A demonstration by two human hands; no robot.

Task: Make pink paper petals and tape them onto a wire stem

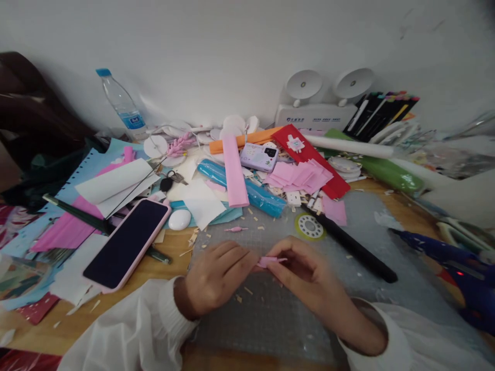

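Over the grey cutting mat [266, 324], my left hand [218, 275] and my right hand [305, 273] face each other with a small piece of pink paper [267, 261] pinched between them. The paper looks rolled, and a thin pink tip sticks out past my right fingertips. Both hands are closed on it, the left at one end and the right at the other. Just beyond them, a small twisted pink paper piece [235, 229] lies on the mat. To the right of it sits a tape roll [310, 226] with a yellow-green rim.
A phone [127, 245] lies at left, near a water bottle [121, 105]. Pink paper squares [299, 175], a blue roll [242, 188] and a toy camera [259, 157] crowd the back. A black-handled tool [351, 245] and a blue glue gun [444, 263] lie at right.
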